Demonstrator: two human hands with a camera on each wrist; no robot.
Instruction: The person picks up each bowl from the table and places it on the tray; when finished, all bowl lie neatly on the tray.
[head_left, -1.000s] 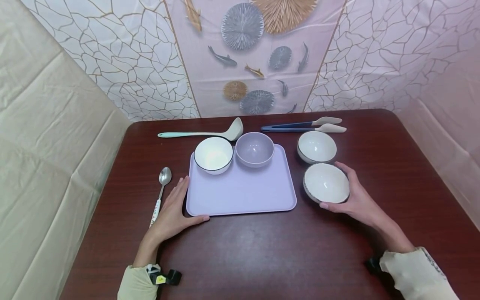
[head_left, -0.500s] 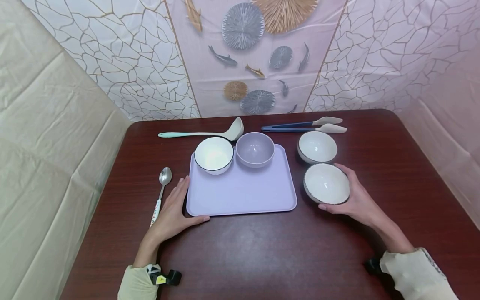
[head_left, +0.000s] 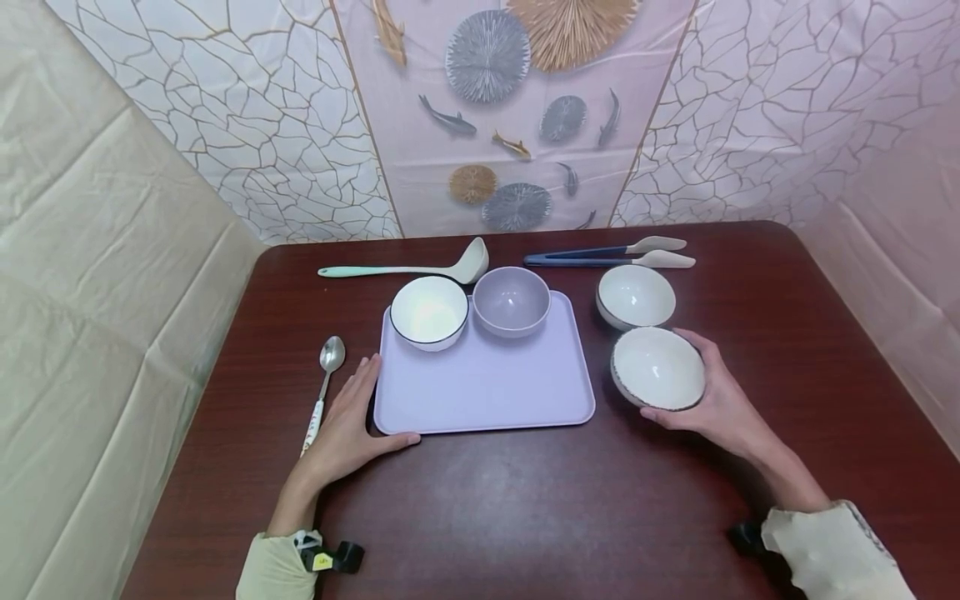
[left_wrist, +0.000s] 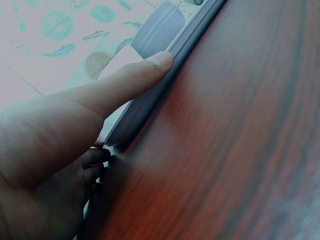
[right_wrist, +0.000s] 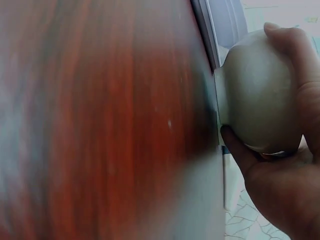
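Note:
My right hand (head_left: 720, 408) grips a white bowl (head_left: 657, 368) with a dark speckled rim, right of the tray. Its thumb is at the near side and its fingers wrap the far right side. In the right wrist view, the bowl's outside (right_wrist: 260, 95) looks greyish, and a fingertip reaches its foot, close over the table. At the lilac tray's (head_left: 495, 387) front left corner lies my left hand (head_left: 341, 437), fingers straight along the left side and thumb at the front edge. A dark-rimmed white bowl (head_left: 429, 312) and a purple bowl (head_left: 512, 302) stand on the tray's back part.
Just behind the gripped bowl stands another white bowl (head_left: 636, 297). Blue tongs (head_left: 577, 258) with pale tips and a ladle (head_left: 468, 262) with a mint handle lie along the back. A spoon (head_left: 330, 354) lies beside my left hand. Patterned cloth (head_left: 517, 125) hangs behind the table.
The gripped bowl has shifted slightly to the right with my right hand and looks a little larger. My left hand stays at the tray's corner.

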